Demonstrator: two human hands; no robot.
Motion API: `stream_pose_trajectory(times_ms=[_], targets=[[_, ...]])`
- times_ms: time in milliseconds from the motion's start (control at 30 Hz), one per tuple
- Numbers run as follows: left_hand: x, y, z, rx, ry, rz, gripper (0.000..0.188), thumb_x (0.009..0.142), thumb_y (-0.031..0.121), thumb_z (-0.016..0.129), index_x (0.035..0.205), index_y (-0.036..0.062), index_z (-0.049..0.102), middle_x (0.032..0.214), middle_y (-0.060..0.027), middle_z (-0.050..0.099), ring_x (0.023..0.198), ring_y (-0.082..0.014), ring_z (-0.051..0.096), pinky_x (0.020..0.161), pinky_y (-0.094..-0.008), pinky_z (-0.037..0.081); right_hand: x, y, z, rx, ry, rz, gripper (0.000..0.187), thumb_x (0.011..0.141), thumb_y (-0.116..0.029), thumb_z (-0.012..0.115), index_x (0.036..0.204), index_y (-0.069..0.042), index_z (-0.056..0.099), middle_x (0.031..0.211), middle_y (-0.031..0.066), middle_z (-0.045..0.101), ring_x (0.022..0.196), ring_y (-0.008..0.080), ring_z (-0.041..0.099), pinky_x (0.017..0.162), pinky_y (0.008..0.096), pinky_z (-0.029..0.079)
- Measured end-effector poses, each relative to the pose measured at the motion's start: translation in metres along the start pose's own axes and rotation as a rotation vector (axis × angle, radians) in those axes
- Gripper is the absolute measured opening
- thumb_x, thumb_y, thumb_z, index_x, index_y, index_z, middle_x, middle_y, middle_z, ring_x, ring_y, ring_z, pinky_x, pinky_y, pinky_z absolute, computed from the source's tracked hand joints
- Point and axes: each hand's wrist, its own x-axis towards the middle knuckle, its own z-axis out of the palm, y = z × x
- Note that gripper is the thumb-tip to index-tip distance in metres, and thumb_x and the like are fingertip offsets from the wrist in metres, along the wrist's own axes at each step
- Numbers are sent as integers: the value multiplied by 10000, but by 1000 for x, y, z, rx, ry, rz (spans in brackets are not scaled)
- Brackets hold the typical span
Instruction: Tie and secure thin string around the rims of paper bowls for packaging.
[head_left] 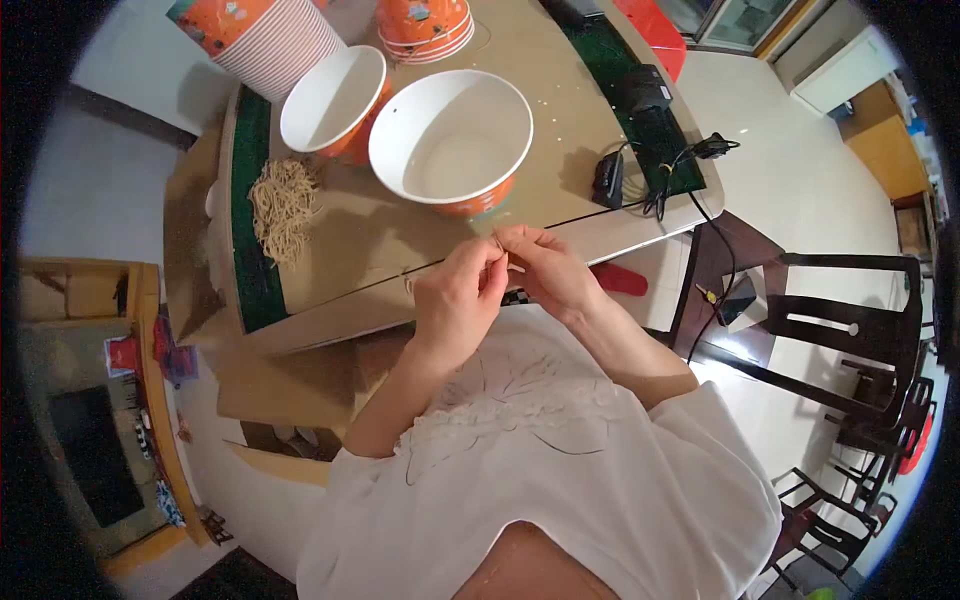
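At the table edge [420, 290], left hand [458, 300] and right hand [548, 270] pinch one thin strand; bowl [450, 140] at twelve o'clock. Advisable: light, even tension.

noodles [283, 207] left of bowls [450, 136]

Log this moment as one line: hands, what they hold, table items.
left hand: pinching thin strand | right hand: pinching same strand, fingertips meeting | large empty bowl ahead | smaller bowl beside it | noodle pile at left
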Motion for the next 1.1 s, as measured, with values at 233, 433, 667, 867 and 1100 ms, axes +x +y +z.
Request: stream_pose_trajectory(times_ms=[233,433,667,867,1100], targets=[[12,3,7,-44,25,7,120,786,57,682,787,54,562,637,-61,560,495,-176,530,461,-307,408,5,-19,-14,28,-152,-33,158,937,-217,542,939,-77,616,958,32,634,892,127,588,813,289,456],[18,5,12,-21,-27,19,108,791,50,670,801,57,562,647,-64,571,490,-182,547,456,-316,412,8,-29,-16,171,-59,-111,139,941,-194,532,947,-68,590,924,53,641,854,144,605,798,291,469],[20,13,7,-20,-228,7,118,763,53,665,827,61,567,758,-76,581,647,-267,594,547,-365,466,13,-33,-9,73,23,-118,98,936,-184,554,931,-86,555,710,-31,519,573,59,414,525,219,352],[64,13,-31,-3,-70,77,116,805,27,630,921,25,636,868,-99,608,816,-290,596,710,-375,480,24,-33,-15,-450,210,-388,124,924,-190,583,913,-74,624,698,-86,518,560,-14,379,492,161,298],[118,-13,-22,-28,-301,53,135,808,32,604,932,24,657,866,-122,614,786,-295,601,687,-370,473,33,-35,-21,-539,212,-483,120,904,-157,610,909,-44,649,649,-88,539,567,-18,407,475,156,293]])
